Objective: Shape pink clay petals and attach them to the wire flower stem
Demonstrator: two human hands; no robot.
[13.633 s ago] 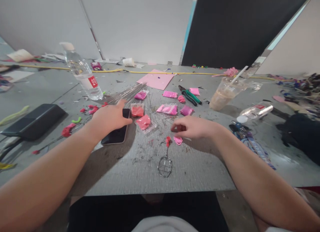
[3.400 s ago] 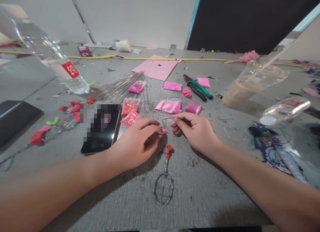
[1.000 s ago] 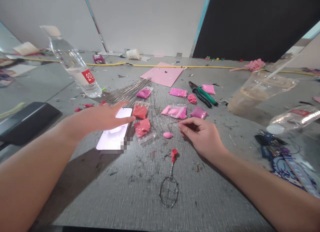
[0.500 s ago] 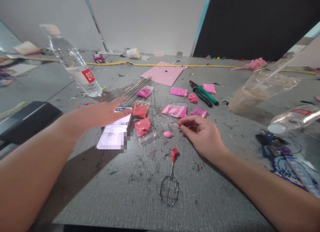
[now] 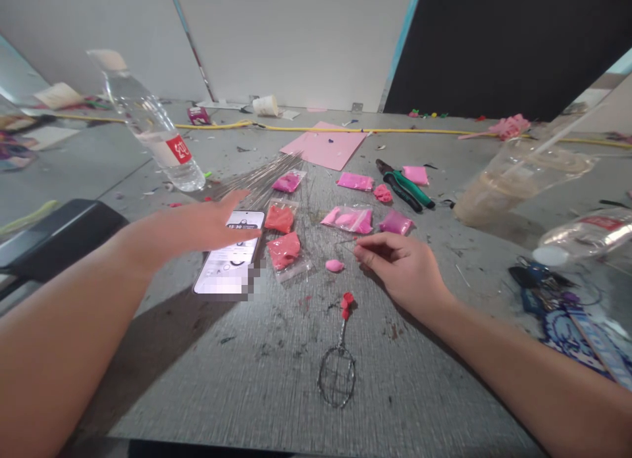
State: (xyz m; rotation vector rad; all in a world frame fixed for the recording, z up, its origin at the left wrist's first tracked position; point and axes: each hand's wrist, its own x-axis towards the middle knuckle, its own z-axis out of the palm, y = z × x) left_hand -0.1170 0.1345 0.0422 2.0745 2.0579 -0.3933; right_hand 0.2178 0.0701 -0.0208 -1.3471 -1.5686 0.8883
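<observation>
My left hand [image 5: 217,221] hovers over the top of a lit smartphone [image 5: 230,260], its fingers spread and nothing in them. Thumb and fingers of my right hand [image 5: 395,260] are pinched on a thin wire [image 5: 344,241] that pokes out to the left of the fingertips. Just left of that hand lies a small pink clay lump [image 5: 334,266]. Nearer to me rests a little racket [image 5: 336,377] of twisted wire, with red clay [image 5: 347,304] at its handle end. Bags of orange-red clay [image 5: 284,251] sit right of the phone.
Beyond are bags of pink clay [image 5: 347,219], green-handled pliers [image 5: 407,189], a bundle of wires [image 5: 266,175] and pink paper [image 5: 323,145]. A water bottle [image 5: 153,126] stands left. At right are a drink cup [image 5: 498,188], a lying bottle [image 5: 587,234] and keys [image 5: 546,283]. A yellow cord [image 5: 306,129] crosses behind.
The phone screen now shows a different display. My left hand stays over it with fingers spread, and my right hand keeps its pinch. The whole view has shifted slightly.
</observation>
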